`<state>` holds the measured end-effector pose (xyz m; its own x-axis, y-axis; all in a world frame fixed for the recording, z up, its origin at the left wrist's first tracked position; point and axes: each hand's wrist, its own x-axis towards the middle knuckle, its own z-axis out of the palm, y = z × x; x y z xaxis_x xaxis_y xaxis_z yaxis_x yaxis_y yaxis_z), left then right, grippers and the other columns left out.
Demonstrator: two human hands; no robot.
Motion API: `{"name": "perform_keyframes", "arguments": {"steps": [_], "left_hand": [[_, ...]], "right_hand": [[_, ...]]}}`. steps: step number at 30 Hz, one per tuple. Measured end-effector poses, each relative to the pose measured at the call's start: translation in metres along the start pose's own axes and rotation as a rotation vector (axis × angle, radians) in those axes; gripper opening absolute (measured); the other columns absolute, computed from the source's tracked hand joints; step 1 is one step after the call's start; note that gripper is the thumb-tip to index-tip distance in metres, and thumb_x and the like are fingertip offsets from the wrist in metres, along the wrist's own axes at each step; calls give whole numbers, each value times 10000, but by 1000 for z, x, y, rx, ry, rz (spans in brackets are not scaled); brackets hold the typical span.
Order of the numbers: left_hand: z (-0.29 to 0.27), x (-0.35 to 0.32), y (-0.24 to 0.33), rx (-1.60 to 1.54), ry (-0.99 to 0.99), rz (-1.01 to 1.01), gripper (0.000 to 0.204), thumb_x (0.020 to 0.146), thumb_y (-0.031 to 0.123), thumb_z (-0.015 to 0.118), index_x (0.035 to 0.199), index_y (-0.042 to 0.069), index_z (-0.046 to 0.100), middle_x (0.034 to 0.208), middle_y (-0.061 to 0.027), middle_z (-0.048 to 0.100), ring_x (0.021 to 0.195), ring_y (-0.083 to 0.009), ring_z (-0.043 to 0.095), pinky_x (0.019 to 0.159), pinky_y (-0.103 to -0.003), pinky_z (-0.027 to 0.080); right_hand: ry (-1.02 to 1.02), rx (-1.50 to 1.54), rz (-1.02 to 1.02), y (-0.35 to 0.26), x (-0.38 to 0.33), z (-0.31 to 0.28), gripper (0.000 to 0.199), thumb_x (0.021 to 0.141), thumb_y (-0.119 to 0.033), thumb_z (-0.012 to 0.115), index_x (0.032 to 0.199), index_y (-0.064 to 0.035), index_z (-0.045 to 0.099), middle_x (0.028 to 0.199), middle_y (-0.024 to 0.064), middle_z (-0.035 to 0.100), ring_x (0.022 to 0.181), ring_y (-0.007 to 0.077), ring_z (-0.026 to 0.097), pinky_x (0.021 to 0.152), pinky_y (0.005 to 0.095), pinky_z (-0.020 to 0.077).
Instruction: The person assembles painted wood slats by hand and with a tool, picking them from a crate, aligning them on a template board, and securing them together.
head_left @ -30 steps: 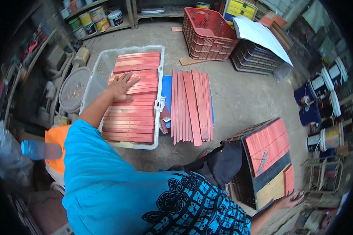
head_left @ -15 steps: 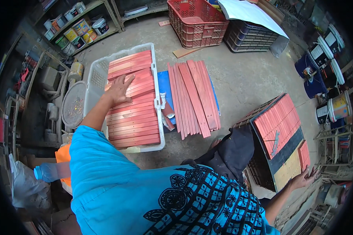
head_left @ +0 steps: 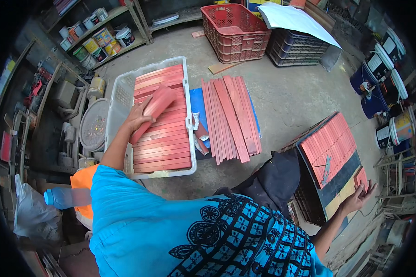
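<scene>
On the floor (head_left: 289,94), toward its far edge, a red crate (head_left: 238,44) stands just beside a dark crate (head_left: 296,50) with a white sheet (head_left: 305,21) over its top. A scrap (head_left: 223,68) of wood lies near the red crate. Cans (head_left: 91,45) fill a shelf (head_left: 130,48) by the floor's far left corner. Buckets (head_left: 363,79) stand along its right edge, a round tub (head_left: 91,111) toward its left. Nearer, a blue-capped bottle (head_left: 74,197) shows between a bag (head_left: 34,214) and an orange cloth (head_left: 82,181).

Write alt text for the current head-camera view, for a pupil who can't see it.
A person's left hand grips a bundle of red slats, tilted over a white crate holding more slats; the right hand is at a small red piece. Long red strips lie beside the crate.
</scene>
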<state>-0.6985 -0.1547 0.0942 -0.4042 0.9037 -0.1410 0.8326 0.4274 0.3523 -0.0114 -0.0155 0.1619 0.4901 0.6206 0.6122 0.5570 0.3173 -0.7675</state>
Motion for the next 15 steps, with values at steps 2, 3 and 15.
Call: {"name": "perform_keyframes", "arguments": {"steps": [2, 3, 15], "left_hand": [[-9, -5, 4, -545, 107, 92, 934, 507, 357, 645, 1347, 148, 296, 1075, -224, 478, 1010, -322, 455, 919, -383, 333], [-11, -9, 9, -793, 125, 63, 875, 529, 339, 616, 1300, 33, 340, 1153, -176, 467, 1047, -246, 464, 896, -335, 365], [-48, -26, 194, -1761, -409, 186, 813, 592, 458, 589, 1227, -5, 380, 1111, -197, 519, 970, -330, 554, 826, -450, 471]], "right_hand": [[-51, 97, -31, -5, -4, 9, 455, 867, -80, 490, 1299, -58, 351, 1167, 140, 496, 875, 167, 548, 721, 273, 486], [-114, 100, -53, -2, -5, 10, 458, 868, -55, 474, 1303, -36, 332, 1194, 135, 475, 885, 165, 551, 714, 256, 474], [-785, 288, -722, -132, -68, 80, 594, 650, 26, 600, 1217, -68, 450, 1233, 176, 425, 1121, 338, 437, 920, 401, 378]]}}
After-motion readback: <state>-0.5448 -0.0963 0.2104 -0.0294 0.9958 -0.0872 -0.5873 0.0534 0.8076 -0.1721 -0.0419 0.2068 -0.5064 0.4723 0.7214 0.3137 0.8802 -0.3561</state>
